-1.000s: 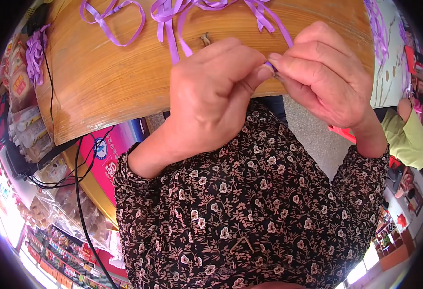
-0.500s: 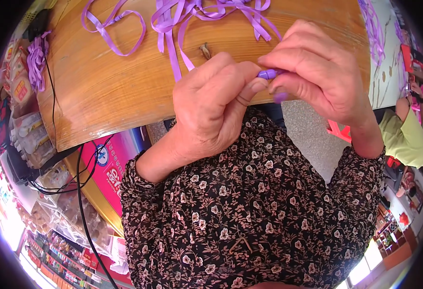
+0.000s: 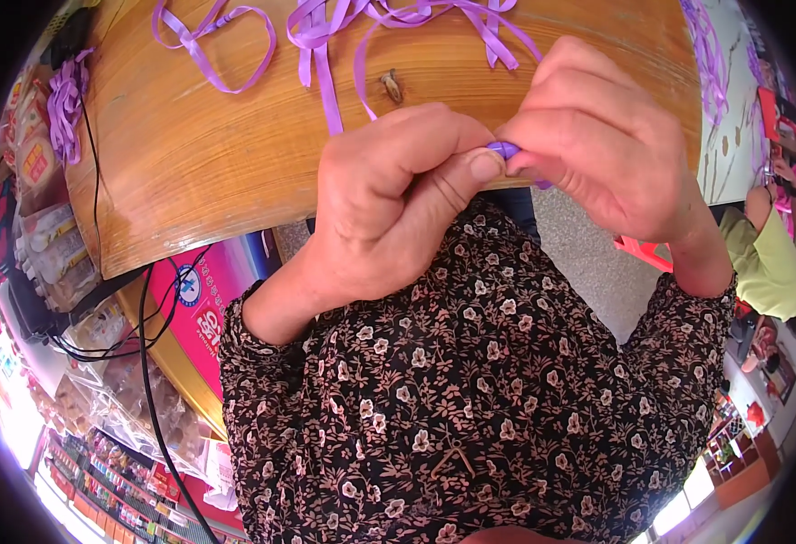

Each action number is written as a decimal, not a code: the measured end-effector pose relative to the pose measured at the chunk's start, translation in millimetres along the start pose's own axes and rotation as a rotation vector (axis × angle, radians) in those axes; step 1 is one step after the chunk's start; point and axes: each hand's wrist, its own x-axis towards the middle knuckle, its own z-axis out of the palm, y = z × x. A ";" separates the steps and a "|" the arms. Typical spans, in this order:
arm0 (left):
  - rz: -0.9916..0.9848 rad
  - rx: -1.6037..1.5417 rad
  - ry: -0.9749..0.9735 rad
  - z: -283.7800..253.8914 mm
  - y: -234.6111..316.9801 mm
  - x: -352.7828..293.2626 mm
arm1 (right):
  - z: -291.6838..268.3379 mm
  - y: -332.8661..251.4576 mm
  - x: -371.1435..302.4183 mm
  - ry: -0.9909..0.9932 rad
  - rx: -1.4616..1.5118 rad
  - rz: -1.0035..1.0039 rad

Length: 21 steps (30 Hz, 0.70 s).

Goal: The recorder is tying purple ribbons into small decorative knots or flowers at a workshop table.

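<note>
Between my two hands, over the table's near edge, is a small purple plastic clasp (image 3: 504, 149) on a purple ribbon. My left hand (image 3: 398, 195) is closed, pinching the clasp's left end between thumb and forefinger. From the other side my right hand (image 3: 602, 145) grips its right end, fingers curled. A bit of purple shows below the right fingers. Purple ribbon lanyards (image 3: 325, 32) lie on the wooden table just beyond my hands, and one strand runs up to the right hand. Most of the clasp is covered by my fingertips.
The wooden table (image 3: 208, 172) has a dark knot mark. A looped purple lanyard (image 3: 257, 68) lies at its far left. Bundled purple ribbon (image 3: 67, 109) hangs by packaged goods at left. Black cables (image 3: 149, 363) run down the left side. A person's light-green sleeve (image 3: 765, 258) shows at right.
My hands have drawn closer together around the clasp, and less of it shows. The right fingers have folded inward over its end.
</note>
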 end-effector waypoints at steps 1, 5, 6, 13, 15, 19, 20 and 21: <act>-0.001 0.003 0.000 0.2 2.3 -0.1 | -0.2 1.4 0.7 0.019 -0.029 -0.088; -0.131 -0.024 -0.048 -2.4 9.9 -4.1 | -3.9 -12.2 13.0 -0.056 -0.198 -0.174; -0.203 -0.060 -0.074 -3.1 10.9 -4.6 | -3.0 -10.6 12.0 -0.055 -0.194 -0.173; -0.661 -0.435 -0.148 -11.0 5.2 1.9 | 5.6 -2.5 2.7 -0.070 -0.217 -0.304; -0.814 -0.750 -0.278 -21.2 -2.1 4.3 | 6.0 2.7 2.6 -0.072 -0.224 -0.331; -0.749 -0.563 -0.154 -9.6 4.3 0.3 | -5.6 4.4 14.1 -0.124 -0.169 -0.273; -0.617 -0.523 -0.006 -0.4 5.3 -3.8 | -15.6 0.5 19.8 -0.162 -0.085 -0.145; -0.477 -0.487 0.110 7.2 5.7 -3.9 | -29.1 -6.7 21.8 -0.191 -0.025 0.004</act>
